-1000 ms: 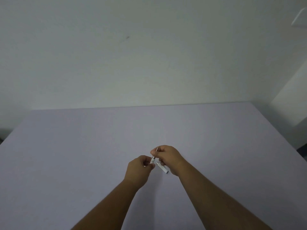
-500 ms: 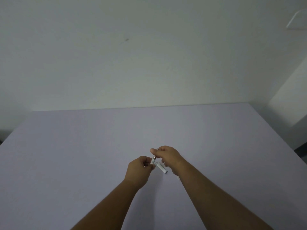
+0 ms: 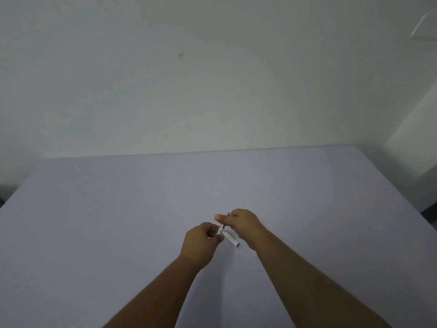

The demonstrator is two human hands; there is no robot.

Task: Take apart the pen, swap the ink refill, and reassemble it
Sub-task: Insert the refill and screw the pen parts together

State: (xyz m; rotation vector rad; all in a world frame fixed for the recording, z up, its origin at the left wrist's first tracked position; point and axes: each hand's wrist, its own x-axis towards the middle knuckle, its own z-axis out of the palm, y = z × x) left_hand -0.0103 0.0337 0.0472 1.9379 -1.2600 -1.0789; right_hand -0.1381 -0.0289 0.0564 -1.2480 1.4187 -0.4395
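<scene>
Your two hands meet over the middle of the worktop (image 3: 118,221), a bit toward the near side. The worktop is pale purple and runs back to a white wall (image 3: 189,79).

Your left hand (image 3: 201,242) is curled, and its fingers pinch one small white part of the pen (image 3: 220,231). That part is short and has a silver ring at its far end. Your right hand (image 3: 243,223) is just beside it, a little farther away. Its fingers are closed on the thin far end of the pen, with the thumb lying flat on top and pointing left. A tiny dark tip pokes out past the thumb.

A second white piece, the barrel (image 3: 231,239), slants down to the right between your hands. Its near end is dark. I cannot tell which hand holds it, or if it is touching the worktop.

Both arms reach in from the near edge. The hands almost touch each other.
</scene>
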